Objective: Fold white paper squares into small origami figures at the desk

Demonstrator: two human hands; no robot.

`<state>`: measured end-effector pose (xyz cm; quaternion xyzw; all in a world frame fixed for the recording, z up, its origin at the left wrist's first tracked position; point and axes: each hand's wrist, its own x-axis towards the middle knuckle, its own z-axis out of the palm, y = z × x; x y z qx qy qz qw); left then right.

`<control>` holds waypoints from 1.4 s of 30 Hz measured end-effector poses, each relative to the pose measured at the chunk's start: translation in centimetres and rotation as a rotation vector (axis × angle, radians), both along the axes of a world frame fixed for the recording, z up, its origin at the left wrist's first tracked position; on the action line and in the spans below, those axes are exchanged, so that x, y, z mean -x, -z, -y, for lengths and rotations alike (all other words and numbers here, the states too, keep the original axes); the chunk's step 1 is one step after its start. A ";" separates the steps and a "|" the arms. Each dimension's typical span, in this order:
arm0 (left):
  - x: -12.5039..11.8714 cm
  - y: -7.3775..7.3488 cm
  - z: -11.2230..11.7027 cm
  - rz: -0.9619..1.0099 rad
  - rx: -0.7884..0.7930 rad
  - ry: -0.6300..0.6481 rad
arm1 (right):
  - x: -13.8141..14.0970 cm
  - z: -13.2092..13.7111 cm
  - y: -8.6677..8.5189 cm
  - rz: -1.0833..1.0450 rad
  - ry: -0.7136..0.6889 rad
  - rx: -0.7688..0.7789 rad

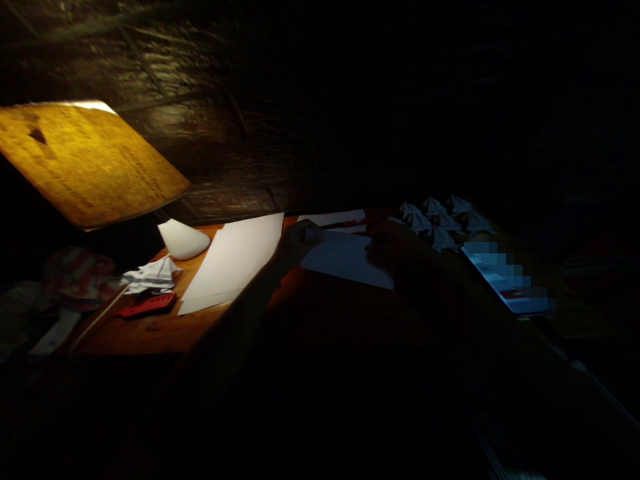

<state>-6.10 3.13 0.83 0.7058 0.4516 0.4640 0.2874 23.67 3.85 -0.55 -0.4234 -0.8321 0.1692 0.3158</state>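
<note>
In the dim middle of the table I have a white sheet of paper (347, 257) between my two hands. My left hand (296, 241) pinches its upper left corner, thumb on top. At the paper's right edge is my right hand (393, 245), in deep shadow, with its fingers closed on the sheet. Just behind lies another white sheet (357, 215) with a dark and red slender object (345, 223) across it. Left of my left forearm rests a stack of larger white paper (235, 257).
Several folded paper shapes (435, 220) stand at the back right, beside a lit screen (505, 280). At left are a lamp with a yellow shade (90, 163) and white base (185, 241), crumpled paper (153, 275), a red object (147, 307) and a cord (97, 319) over the wooden table (150, 339).
</note>
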 end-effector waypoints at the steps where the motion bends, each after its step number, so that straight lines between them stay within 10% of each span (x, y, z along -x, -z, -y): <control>1: -0.2 -0.1 0.1 0.077 -0.002 -0.021 | 0.0 0.1 -0.2 -0.029 -0.002 0.047; 9: 0.0 -1.4 0.4 0.603 0.136 -0.062 | 0.6 1.1 -1.5 -0.558 0.167 0.283; 16: -1.9 -0.7 1.5 0.364 0.211 0.127 | 1.0 1.2 -1.3 -0.668 -0.017 0.441; 42: -2.4 -0.6 2.0 0.303 0.226 0.097 | 1.4 2.8 -1.6 -0.504 -0.154 0.639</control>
